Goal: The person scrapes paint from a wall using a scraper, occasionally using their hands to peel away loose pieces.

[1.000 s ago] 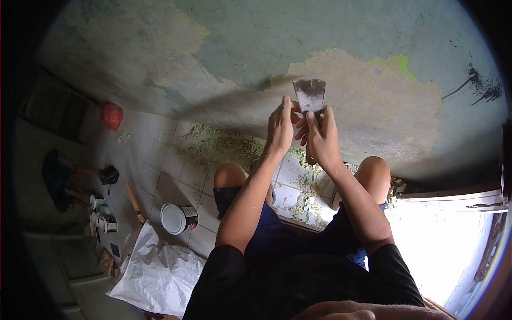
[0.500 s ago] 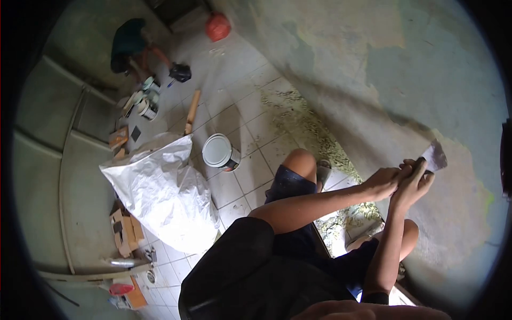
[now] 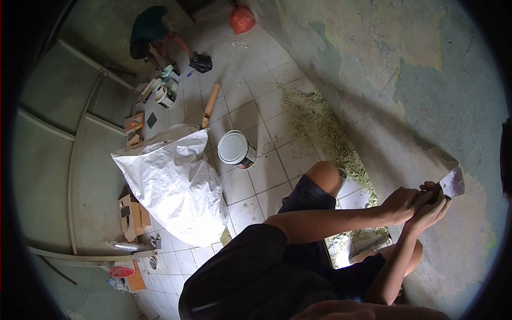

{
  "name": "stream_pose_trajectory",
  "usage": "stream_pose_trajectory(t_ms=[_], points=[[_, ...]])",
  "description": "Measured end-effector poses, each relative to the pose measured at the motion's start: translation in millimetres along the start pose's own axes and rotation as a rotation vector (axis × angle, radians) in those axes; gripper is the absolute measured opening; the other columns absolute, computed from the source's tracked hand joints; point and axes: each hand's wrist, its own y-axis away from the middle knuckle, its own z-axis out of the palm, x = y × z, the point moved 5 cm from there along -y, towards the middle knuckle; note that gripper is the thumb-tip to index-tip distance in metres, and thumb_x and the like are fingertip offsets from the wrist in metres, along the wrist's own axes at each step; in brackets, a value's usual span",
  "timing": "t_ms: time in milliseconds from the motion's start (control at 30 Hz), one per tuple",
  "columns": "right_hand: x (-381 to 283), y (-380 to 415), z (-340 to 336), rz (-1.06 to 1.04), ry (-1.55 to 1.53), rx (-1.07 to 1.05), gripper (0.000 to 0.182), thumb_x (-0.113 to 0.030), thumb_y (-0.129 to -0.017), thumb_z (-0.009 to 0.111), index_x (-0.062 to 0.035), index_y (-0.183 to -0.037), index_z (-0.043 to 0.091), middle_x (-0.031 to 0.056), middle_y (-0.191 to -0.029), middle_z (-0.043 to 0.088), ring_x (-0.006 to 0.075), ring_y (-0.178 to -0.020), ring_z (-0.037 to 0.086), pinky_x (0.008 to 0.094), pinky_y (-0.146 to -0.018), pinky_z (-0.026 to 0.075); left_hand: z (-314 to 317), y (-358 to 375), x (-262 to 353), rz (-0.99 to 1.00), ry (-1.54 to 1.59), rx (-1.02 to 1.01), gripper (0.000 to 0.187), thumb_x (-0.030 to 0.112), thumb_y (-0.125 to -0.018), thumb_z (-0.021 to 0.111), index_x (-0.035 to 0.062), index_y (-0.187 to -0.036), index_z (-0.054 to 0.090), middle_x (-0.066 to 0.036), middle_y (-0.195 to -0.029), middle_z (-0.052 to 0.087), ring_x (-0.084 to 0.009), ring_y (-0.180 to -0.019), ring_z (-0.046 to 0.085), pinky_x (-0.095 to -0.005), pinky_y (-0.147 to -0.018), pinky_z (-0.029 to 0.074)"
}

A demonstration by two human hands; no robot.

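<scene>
A scraper with a broad, pale metal blade [image 3: 452,183] lies against the wall at the right of the head view, by a ragged edge of peeling paint. Both of my hands are wrapped around its handle, which is mostly hidden by fingers. My left hand [image 3: 400,206] grips from behind, its arm stretched across from the left. Closer to the blade, my right hand [image 3: 428,214] is closed on the handle too, overlapping the left. The wall [image 3: 394,120] shows bare grey patches and remnants of greenish paint.
Paint scrapings [image 3: 312,114] litter the tiles along the wall. A lidded paint bucket [image 3: 233,148] stands beside a large white sack [image 3: 170,184], with a wooden stick [image 3: 212,104] behind. Another person [image 3: 152,34] bends near a black bag [image 3: 201,63]. A red bag [image 3: 241,19] lies far back.
The view has shifted, so the floor things appear farther right. My hands and the scraper sit lower and slightly farther right in view, still at the wall with the same grip.
</scene>
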Motion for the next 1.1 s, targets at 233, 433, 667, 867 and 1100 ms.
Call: stream_pose_trajectory(t_ms=[233, 433, 667, 867, 1100], points=[[-6, 1, -3, -0.007, 0.039, -0.03, 0.022, -0.019, -0.106, 0.043, -0.0005, -0.101, 0.055, 0.0133, -0.084, 0.069, 0.0191, -0.071, 0.064, 0.0327, -0.066, 0.053, -6, -3, 6, -0.113, 0.045, -0.045, 0.02, 0.019, -0.103, 0.057, 0.0062, -0.115, 0.066, -0.017, -0.082, 0.071, -0.0308, -0.065, 0.072, -0.0389, -0.051, 0.054], [-9, 0, -8, -0.006, -0.053, -0.06, 0.019, -0.014, -0.102, 0.042, 0.0002, -0.101, 0.056, 0.0148, -0.083, 0.068, 0.0217, -0.069, 0.062, 0.0347, -0.065, 0.053, -13, -3, 14, -0.411, 0.54, -0.061, 0.032, 0.025, -0.109, 0.05, -0.0015, -0.115, 0.068, -0.019, -0.079, 0.072, -0.0258, -0.067, 0.073, -0.038, -0.054, 0.055], [-8, -1, -12, -0.006, -0.117, -0.108, 0.02, -0.022, -0.111, 0.048, -0.004, -0.105, 0.054, 0.0115, -0.078, 0.067, 0.0167, -0.064, 0.062, 0.0288, -0.059, 0.051, -8, -3, 14, -0.474, 0.48, -0.084, 0.045, 0.03, -0.112, 0.043, -0.0068, -0.109, 0.069, -0.021, -0.073, 0.07, -0.0259, -0.06, 0.071, -0.0385, -0.048, 0.052], [-15, -4, -13, -0.037, -0.028, -0.116, 0.028, -0.031, -0.112, 0.052, -0.0049, -0.103, 0.057, 0.0076, -0.077, 0.07, 0.0094, -0.057, 0.059, 0.0225, -0.047, 0.042, 0, -2, 9, -0.486, 0.346, -0.06, 0.057, 0.041, -0.114, 0.033, -0.0023, -0.105, 0.069, -0.015, -0.071, 0.068, -0.0234, -0.06, 0.067, -0.0389, -0.049, 0.048], [-15, -4, -7, -0.035, -0.096, -0.095, 0.03, -0.029, -0.112, 0.052, -0.0006, -0.101, 0.053, 0.0109, -0.074, 0.069, 0.014, -0.064, 0.067, 0.0283, -0.058, 0.055, 2, 8, 8, -0.548, 0.427, 0.075, 0.046, 0.035, -0.112, 0.049, -0.0041, -0.098, 0.068, -0.008, -0.075, 0.067, -0.0137, -0.069, 0.06, -0.0325, -0.061, 0.047]])
